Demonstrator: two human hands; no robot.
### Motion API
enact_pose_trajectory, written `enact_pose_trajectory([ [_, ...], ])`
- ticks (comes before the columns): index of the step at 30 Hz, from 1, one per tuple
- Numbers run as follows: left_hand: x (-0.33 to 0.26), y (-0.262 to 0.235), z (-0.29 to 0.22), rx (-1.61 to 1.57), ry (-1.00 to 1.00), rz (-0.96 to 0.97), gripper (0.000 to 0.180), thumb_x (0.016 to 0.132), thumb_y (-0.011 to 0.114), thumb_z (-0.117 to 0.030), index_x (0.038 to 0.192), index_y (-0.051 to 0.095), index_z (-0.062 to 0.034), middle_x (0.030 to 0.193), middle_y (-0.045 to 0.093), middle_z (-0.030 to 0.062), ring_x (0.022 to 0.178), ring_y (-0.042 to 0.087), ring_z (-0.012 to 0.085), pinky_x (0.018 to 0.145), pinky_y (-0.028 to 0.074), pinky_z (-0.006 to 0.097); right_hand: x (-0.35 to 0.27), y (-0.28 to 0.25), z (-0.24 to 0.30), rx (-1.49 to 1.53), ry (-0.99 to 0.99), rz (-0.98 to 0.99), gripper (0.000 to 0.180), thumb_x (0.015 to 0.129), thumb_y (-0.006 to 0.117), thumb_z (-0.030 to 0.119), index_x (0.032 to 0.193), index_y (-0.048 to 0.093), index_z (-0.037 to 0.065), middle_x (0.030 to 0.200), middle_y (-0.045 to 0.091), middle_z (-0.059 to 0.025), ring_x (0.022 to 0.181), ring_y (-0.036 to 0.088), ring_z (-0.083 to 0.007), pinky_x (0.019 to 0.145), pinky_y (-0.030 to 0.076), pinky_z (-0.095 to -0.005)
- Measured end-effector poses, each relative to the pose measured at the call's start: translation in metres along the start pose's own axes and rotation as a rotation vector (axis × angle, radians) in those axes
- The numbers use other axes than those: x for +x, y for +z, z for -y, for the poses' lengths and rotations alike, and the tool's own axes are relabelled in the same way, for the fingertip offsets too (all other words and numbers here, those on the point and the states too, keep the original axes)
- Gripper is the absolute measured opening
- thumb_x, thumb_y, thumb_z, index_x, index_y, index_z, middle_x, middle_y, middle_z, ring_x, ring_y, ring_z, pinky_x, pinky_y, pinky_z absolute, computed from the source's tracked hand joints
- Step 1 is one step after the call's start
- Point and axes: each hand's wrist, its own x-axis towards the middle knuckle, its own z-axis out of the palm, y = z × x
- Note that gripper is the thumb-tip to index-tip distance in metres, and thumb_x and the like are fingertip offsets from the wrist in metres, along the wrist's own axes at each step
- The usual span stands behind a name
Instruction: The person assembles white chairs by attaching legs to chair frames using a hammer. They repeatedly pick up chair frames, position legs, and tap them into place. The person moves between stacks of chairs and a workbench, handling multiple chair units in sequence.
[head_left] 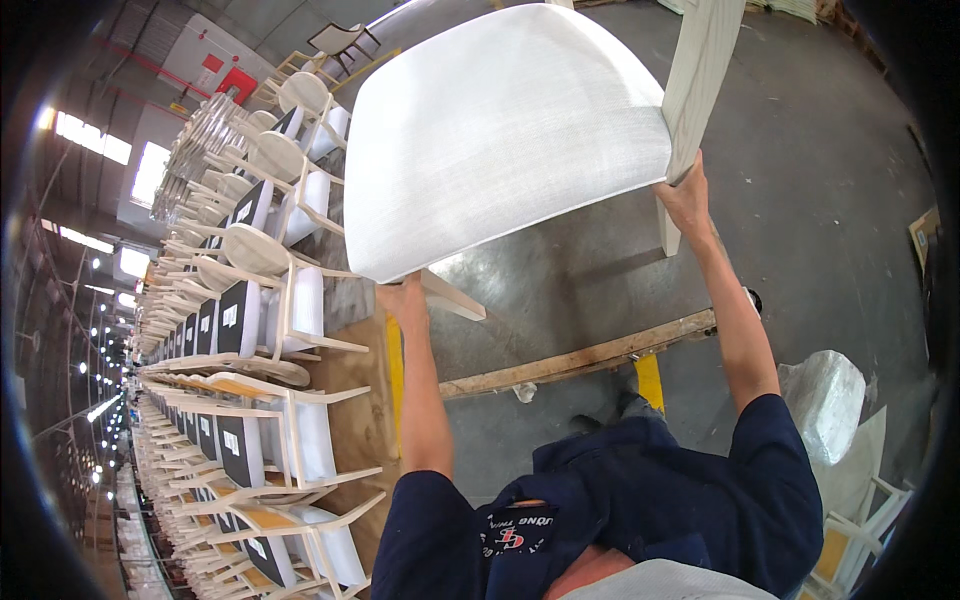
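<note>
A chair with a white upholstered seat and pale wood legs is held out in front of me, seat facing up. My left hand grips it under the near left corner of the seat, with the fingertips hidden beneath. At the right, my right hand is wrapped around the place where the seat meets the back post. A front leg hangs just right of my left hand. The top of the backrest is cut off by the frame edge.
Long rows of stacked pale chairs fill the left side. A worn wooden beam crosses low in front of me, near yellow strips. At right sit a plastic-wrapped bundle and more chair parts. Another chair stands far back.
</note>
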Motion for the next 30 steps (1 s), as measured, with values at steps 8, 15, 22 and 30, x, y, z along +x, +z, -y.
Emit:
enact_pose_trajectory([
  [8, 0.004, -0.005, 0.0, 0.007, -0.122, 0.03, 0.05, 0.073, 0.074, 0.006, 0.119, 0.054, 0.0075, 0.115, 0.061, 0.0147, 0.105, 0.057, 0.0213, 0.09, 0.046, 0.036, 0.001, 0.003, 0.001, 0.002, 0.016, 0.019, 0.065, 0.072, 0.077, 0.017, 0.123, 0.04, -0.001, 0.112, 0.06, -0.0209, 0.106, 0.061, -0.0306, 0.092, 0.046, -0.0395],
  [15, 0.002, 0.01, -0.015, 0.05, -0.17, 0.05, 0.051, 0.076, 0.073, 0.005, 0.122, 0.053, 0.0107, 0.12, 0.06, 0.0163, 0.107, 0.057, 0.0231, 0.09, 0.047, 0.032, -0.002, 0.001, -0.016, 0.026, 0.066, 0.073, 0.064, 0.078, 0.073, 0.015, 0.129, 0.038, 0.001, 0.114, 0.058, -0.0205, 0.108, 0.059, -0.0318, 0.093, 0.045, -0.0407],
  [22, -0.012, 0.014, -0.005, 0.133, -0.159, -0.003, 0.043, 0.08, 0.067, 0.004, 0.121, 0.055, 0.0091, 0.118, 0.062, 0.015, 0.1, 0.06, 0.0255, 0.086, 0.05, 0.036, -0.212, -0.07, -0.133, -0.167, 0.577, 0.48, 0.051, 0.087, 0.061, 0.024, 0.13, 0.044, 0.002, 0.138, 0.042, -0.0273, 0.121, 0.047, -0.0412, 0.097, 0.042, -0.046],
  [30, 0.003, -0.003, -0.02, 0.417, -0.397, 0.131, 0.054, 0.08, 0.072, -0.013, 0.127, 0.048, -0.0005, 0.12, 0.057, 0.0095, 0.097, 0.057, 0.0217, 0.075, 0.046, 0.032, -0.361, -0.112, -0.315, -1.218, 0.728, 0.774, 0.063, 0.088, 0.057, 0.023, 0.14, 0.03, -0.001, 0.143, 0.038, -0.0208, 0.126, 0.044, -0.0346, 0.103, 0.036, -0.0471],
])
